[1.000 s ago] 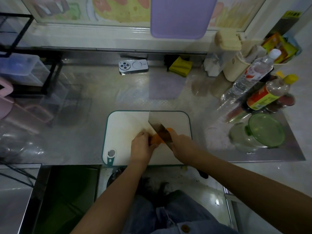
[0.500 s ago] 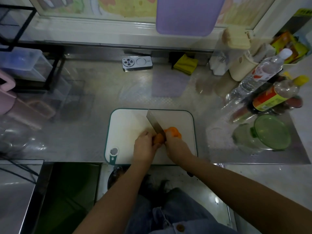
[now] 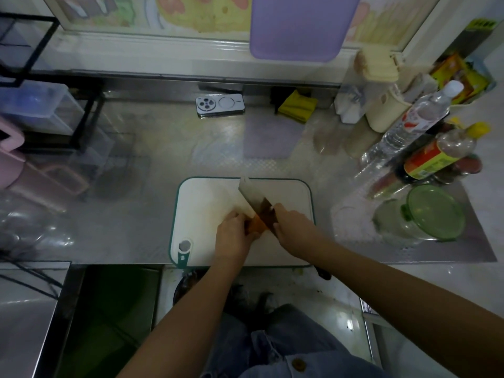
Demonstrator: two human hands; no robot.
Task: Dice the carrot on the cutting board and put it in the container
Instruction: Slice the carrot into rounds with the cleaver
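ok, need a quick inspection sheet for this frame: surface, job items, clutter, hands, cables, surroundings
Surface: steel counter, reflective, no spill seen.
Job's things: white cutting board with teal rim at the front edge; carrot on it; cleaver blade over the carrot; glass container to the right, green lid tilted against it, no carrot seen in it.
Clutter: phone, yellow cloth, bottles at right.
Grippers: left hand steadies the carrot; right hand grips the cleaver.
Cables: nothing seen.
Surroundings: purple board at the window; black rack at left.
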